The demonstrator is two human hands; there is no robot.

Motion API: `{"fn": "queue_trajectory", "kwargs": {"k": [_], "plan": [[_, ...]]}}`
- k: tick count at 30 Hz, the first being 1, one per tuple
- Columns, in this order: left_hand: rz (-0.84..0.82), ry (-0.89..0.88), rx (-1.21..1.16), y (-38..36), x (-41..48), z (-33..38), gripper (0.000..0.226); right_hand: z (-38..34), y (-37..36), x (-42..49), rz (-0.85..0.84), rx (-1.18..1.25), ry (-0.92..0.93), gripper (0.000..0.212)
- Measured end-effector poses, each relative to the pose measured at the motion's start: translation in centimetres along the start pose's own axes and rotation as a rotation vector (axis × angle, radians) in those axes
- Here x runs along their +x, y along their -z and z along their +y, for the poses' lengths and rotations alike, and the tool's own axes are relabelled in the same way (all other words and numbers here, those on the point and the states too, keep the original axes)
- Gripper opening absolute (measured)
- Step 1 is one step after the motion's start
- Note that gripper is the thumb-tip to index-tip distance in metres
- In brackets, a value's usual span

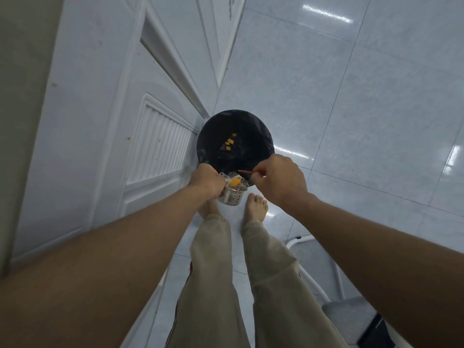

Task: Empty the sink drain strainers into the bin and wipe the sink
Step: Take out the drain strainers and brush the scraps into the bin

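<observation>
Left hand grips perforated metal strainer, orange scraps inside. Right hand pinches thin reddish stick just beside it. Black-lined bin beyond both hands.

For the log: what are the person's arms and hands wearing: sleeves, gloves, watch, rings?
The left forearm and right forearm are bare to the frame edge, no sleeves in view. The left hand and right hand are ungloved; no watch, bracelet or ring shows.

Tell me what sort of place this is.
Likely a home kitchen or utility corner: glossy pale floor tiles, a white panelled door with a louvred vent, and a black-lined bin at whose edge the left hand holds a metal sink strainer of food scraps, the right hand a stick.
</observation>
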State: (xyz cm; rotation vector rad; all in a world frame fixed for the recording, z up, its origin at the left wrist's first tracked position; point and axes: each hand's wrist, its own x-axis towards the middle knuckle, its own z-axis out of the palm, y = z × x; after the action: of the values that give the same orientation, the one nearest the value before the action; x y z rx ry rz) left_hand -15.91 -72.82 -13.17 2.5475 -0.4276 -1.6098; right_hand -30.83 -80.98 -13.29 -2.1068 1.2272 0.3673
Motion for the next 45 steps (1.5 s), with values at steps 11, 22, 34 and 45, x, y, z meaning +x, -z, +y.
{"fn": "queue_trajectory", "kwargs": {"k": [11, 22, 34, 45], "plan": [[-0.008, 0.001, 0.001, -0.1, 0.4, 0.0, 0.023, 0.0, -0.4, 0.2, -0.088, -0.02, -0.007, 0.022], [-0.014, 0.003, 0.005, -0.4, 0.2, -0.1, 0.023, 0.5, -0.1, 0.2, -0.096, -0.024, -0.009, 0.022], [-0.007, 0.006, 0.024, -0.2, 0.3, -0.3, 0.025, 0.8, 0.0, -0.4, 0.036, -0.033, 0.025, 0.017], [-0.031, -0.036, 0.028, -0.7, 0.1, -0.6, 0.032, 0.1, -0.8, -0.4, -0.164, -0.16, 0.09, 0.02]]}}
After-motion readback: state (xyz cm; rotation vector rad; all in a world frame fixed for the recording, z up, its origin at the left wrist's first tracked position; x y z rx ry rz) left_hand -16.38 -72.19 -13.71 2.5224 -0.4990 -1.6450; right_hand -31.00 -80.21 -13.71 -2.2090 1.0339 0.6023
